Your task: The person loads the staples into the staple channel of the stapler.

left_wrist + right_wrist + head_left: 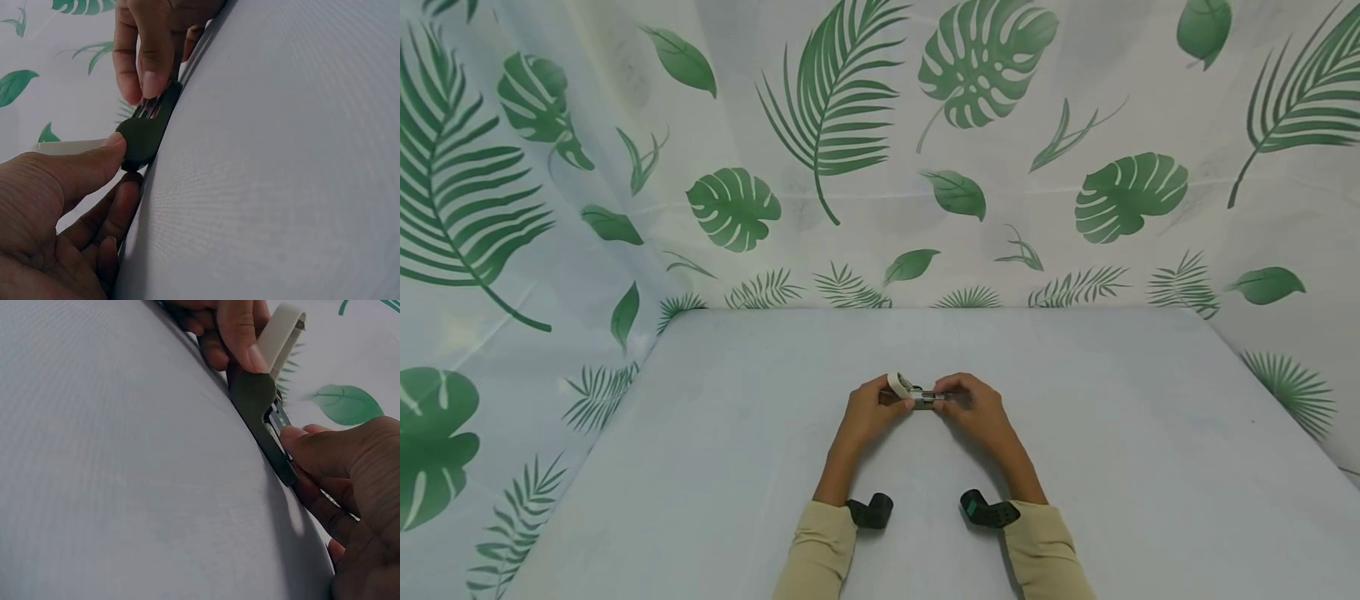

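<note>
A small stapler [922, 398] with a dark green body [252, 400] sits low at the tabletop, its cream top cover [284, 337] swung up and its metal staple channel exposed. My left hand [868, 410] pinches the hinge end, thumb on the green side, as the left wrist view shows. At the opposite end my right hand [979, 408] holds the stapler, the thumb against the metal channel and the fingers beneath or behind it. Whether any staples lie in the channel is hidden by the fingers.
A white-covered table [715, 467] spreads around both hands. Behind it and along the sides hangs white cloth [865, 225] printed with green leaves. Black wrist-worn devices [871, 511] sit at both cuffs of the beige sleeves.
</note>
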A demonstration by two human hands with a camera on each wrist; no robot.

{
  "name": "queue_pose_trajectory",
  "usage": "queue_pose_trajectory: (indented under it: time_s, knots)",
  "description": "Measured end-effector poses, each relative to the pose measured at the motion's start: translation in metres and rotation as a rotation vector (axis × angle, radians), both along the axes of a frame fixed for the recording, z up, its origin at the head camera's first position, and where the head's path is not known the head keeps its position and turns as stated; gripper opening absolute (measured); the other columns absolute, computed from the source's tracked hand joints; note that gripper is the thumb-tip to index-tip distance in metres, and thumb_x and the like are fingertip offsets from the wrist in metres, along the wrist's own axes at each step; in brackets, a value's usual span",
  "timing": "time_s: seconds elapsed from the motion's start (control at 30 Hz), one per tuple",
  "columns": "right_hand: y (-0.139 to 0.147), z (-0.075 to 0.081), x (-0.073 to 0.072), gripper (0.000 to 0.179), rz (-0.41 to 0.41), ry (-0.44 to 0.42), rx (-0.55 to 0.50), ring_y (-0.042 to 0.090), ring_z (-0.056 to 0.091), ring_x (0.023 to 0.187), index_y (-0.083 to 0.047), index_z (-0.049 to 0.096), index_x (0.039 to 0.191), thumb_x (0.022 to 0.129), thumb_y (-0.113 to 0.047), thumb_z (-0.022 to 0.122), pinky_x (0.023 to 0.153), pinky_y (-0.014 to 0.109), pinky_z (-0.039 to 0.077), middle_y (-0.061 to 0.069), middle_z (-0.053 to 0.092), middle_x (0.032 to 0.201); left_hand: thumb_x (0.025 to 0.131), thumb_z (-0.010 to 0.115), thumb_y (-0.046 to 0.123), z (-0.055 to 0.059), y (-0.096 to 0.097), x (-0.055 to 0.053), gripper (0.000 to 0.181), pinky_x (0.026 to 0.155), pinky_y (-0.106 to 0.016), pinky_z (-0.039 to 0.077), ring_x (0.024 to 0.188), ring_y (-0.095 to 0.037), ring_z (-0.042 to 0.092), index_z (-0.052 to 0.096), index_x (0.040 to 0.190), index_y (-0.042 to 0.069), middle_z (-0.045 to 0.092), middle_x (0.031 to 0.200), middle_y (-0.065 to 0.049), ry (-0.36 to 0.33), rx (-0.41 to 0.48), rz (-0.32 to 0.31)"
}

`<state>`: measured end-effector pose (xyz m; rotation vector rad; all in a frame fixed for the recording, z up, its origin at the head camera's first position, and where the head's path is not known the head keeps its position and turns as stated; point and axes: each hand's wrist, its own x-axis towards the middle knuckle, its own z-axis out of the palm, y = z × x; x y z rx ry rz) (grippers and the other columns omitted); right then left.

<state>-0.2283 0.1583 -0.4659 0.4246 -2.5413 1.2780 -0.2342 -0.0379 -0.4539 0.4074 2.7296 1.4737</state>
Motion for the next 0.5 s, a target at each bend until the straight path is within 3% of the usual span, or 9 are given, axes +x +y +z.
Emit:
queue_pose_trajectory:
  time_s: [0.23, 0.5]
  knots:
    - [0.004, 0.004, 0.003, 0.026, -0.029, -0.083, -0.019, 0.020, 0.055, 0.102, -0.010, 0.063, 0.100, 0.076, -0.014, 0.073, 0.090, 0.043, 0.039, 0.003, 0.064, 0.100, 0.081, 0.068, 0.024, 0.003, -0.004, 0.001, 0.028, 0.077, -0.032, 0.047, 0.085, -0.015, 0.061, 0.062, 0.105, 0.011, 0.065, 0.096, -0.003, -0.020, 0.037, -0.048]
    - [0.006, -0.004, 0.002, 0.028, -0.045, -0.019, 0.006, 0.021, 0.057, 0.097, -0.008, 0.063, 0.100, 0.074, -0.013, 0.074, 0.088, 0.041, 0.042, 0.005, 0.064, 0.101, 0.082, 0.067, 0.025, 0.005, -0.011, 0.003, 0.029, 0.079, -0.032, 0.047, 0.088, -0.017, 0.062, 0.062, 0.107, 0.011, 0.064, 0.101, -0.004, -0.028, 0.163, -0.068]
